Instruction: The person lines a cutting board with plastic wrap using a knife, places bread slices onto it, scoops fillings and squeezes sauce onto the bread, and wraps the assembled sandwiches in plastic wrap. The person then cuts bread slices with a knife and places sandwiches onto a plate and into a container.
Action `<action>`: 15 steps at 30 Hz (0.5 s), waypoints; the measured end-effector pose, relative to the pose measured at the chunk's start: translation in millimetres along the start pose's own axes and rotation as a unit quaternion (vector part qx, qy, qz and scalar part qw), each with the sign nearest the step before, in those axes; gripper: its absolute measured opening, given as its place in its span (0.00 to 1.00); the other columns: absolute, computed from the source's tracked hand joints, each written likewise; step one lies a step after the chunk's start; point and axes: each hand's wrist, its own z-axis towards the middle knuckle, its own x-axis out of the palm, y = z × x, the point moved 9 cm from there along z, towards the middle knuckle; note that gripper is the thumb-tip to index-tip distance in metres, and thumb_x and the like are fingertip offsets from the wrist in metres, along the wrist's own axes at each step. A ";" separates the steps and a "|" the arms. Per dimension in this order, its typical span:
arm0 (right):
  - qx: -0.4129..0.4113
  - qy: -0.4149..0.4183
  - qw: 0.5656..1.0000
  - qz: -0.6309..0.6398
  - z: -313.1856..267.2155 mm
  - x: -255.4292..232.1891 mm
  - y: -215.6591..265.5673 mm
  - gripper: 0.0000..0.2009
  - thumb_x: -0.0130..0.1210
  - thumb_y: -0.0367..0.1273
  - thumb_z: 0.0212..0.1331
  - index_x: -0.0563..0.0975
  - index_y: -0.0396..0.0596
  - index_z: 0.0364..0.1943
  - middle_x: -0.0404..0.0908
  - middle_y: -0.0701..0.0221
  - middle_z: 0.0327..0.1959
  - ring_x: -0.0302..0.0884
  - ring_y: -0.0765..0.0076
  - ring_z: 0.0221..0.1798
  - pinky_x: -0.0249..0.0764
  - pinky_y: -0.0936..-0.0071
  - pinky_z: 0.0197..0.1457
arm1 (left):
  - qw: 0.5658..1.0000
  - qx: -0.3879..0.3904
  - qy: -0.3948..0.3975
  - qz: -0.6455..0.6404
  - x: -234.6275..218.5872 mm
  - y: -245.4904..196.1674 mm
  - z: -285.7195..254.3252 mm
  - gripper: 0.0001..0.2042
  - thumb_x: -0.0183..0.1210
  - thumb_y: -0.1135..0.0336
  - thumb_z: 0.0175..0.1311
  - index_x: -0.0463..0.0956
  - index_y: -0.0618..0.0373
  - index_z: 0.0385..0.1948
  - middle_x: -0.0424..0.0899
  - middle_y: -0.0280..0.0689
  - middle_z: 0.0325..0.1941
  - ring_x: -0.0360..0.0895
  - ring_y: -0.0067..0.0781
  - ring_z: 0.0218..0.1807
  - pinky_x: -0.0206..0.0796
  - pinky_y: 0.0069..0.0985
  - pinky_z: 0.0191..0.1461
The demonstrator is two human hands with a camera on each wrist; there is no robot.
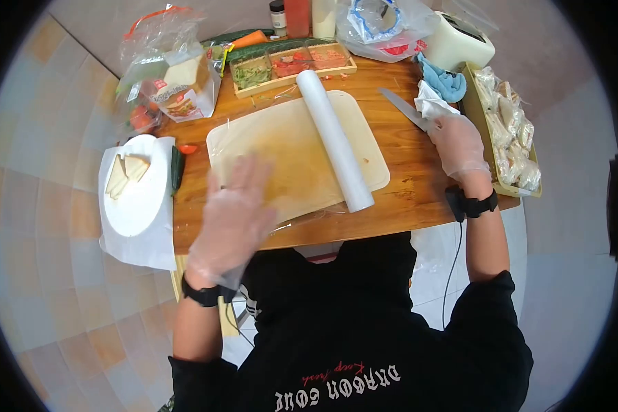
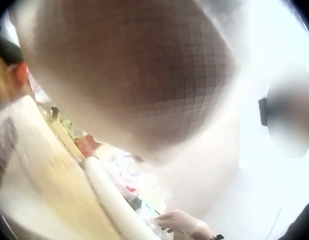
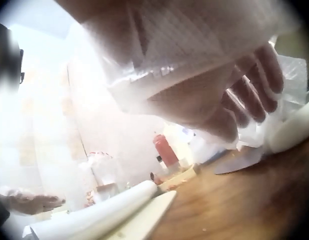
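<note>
My gloved left hand (image 1: 233,213), blurred, is held with fingers extended over the near left edge of the cream cutting board (image 1: 367,141). Clear film lies over much of the board, and a white film roll (image 1: 333,141) rests slantwise across its right part. On the right, my gloved right hand (image 1: 456,144) has bent fingers around a crumpled white tissue (image 1: 434,103). The knife (image 1: 399,106) lies beside that hand, blade towards the back left; the right wrist view shows its blade (image 3: 239,162) and pale handle (image 3: 294,130) on the wood.
A white plate (image 1: 134,209) with bread pieces stands left, a cucumber (image 1: 177,170) beside it. Behind the board are a compartment tray (image 1: 292,75), bagged bread (image 1: 185,89) and bottles (image 1: 297,17). A blue cloth (image 1: 446,82) and a box (image 1: 491,137) of wrapped sandwiches sit right.
</note>
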 end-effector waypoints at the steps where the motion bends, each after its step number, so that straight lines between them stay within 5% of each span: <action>1: 0.023 0.018 0.999 -0.032 0.3 10.8 -11.8 0.12 0.56 0.37 0.70 0.85 0.44 0.40 0.86 0.52 0.41 0.85 0.42 0.47 0.79 0.49 0.52 | 0.999 0.033 0.011 -0.011 4.4 -17.6 3.9 0.33 0.58 0.53 0.71 0.65 0.58 0.75 0.63 0.55 0.80 0.56 0.58 0.83 0.38 0.65 0.82; 3: 0.043 0.036 0.996 -0.066 1.9 23.8 -21.5 0.12 0.54 0.36 0.71 0.85 0.45 0.40 0.87 0.52 0.41 0.85 0.42 0.47 0.80 0.49 0.52 | 0.998 0.046 0.043 -0.030 1.9 -41.4 14.8 0.33 0.57 0.56 0.71 0.63 0.57 0.76 0.61 0.54 0.81 0.54 0.60 0.83 0.37 0.62 0.83; 5: 0.066 0.040 0.992 -0.096 2.6 28.9 -27.3 0.12 0.58 0.35 0.69 0.86 0.49 0.51 0.87 0.54 0.41 0.85 0.44 0.45 0.80 0.51 0.51 | 0.994 0.065 0.077 -0.048 2.1 -46.3 23.4 0.33 0.56 0.58 0.71 0.60 0.57 0.77 0.59 0.53 0.82 0.52 0.61 0.83 0.37 0.60 0.84; 11: 0.014 0.064 0.984 -0.166 7.6 38.7 -21.1 0.14 0.56 0.33 0.68 0.85 0.52 0.54 0.87 0.52 0.41 0.86 0.43 0.44 0.82 0.51 0.50 | 0.989 0.100 0.039 -0.098 2.6 -41.7 55.0 0.31 0.57 0.59 0.70 0.65 0.61 0.73 0.63 0.57 0.79 0.60 0.59 0.80 0.48 0.56 0.82; 13: -0.001 0.057 0.985 -0.161 9.3 41.6 -23.1 0.14 0.56 0.33 0.68 0.85 0.52 0.54 0.87 0.52 0.41 0.86 0.42 0.44 0.82 0.50 0.50 | 0.978 0.208 -0.006 -0.026 18.1 -62.9 58.6 0.29 0.57 0.61 0.68 0.69 0.64 0.70 0.69 0.58 0.74 0.65 0.58 0.76 0.55 0.56 0.78; 15: -0.015 0.048 0.986 -0.157 12.4 42.2 -21.8 0.14 0.56 0.32 0.68 0.85 0.51 0.54 0.87 0.52 0.42 0.86 0.42 0.45 0.82 0.50 0.50 | 0.983 0.172 -0.021 -0.061 34.9 -63.5 65.7 0.27 0.57 0.62 0.68 0.71 0.64 0.68 0.72 0.58 0.72 0.67 0.58 0.75 0.57 0.57 0.76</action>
